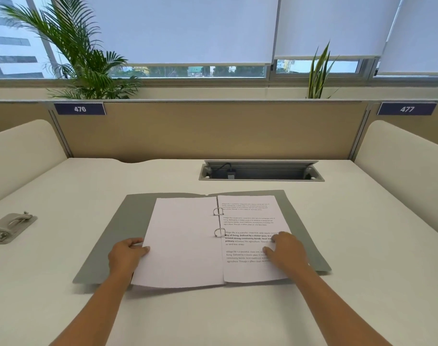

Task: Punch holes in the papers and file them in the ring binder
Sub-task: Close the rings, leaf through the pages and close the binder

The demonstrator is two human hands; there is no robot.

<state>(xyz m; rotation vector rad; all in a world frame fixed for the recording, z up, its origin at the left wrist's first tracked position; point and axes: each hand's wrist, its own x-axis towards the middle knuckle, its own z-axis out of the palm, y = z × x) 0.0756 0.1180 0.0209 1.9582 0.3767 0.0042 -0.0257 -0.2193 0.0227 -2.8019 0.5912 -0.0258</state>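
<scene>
So the grey ring binder (108,243) is lying wide open and flat in the middle of the white desk (238,315). There's paper on both sides of it. The left side has a blank page (185,240) facing up, and the right side has a printed page (248,221) with a few short paragraphs. Both sit right up against the two metal rings (220,232) along the spine, which look closed.

The left hand (126,255) pinches the outer edge of the blank page, thumb on top and fingers curled at the edge. The right hand (285,250) rests flat on the printed page, fingers relaxed and slightly apart, not gripping anything.

The hole punch (12,227) sits by itself way off at the left edge of the desk, well apart from the binder. Further back, the desk's cable box (260,171) has its lid open, with a plug (230,174) and a cord inside.
</scene>
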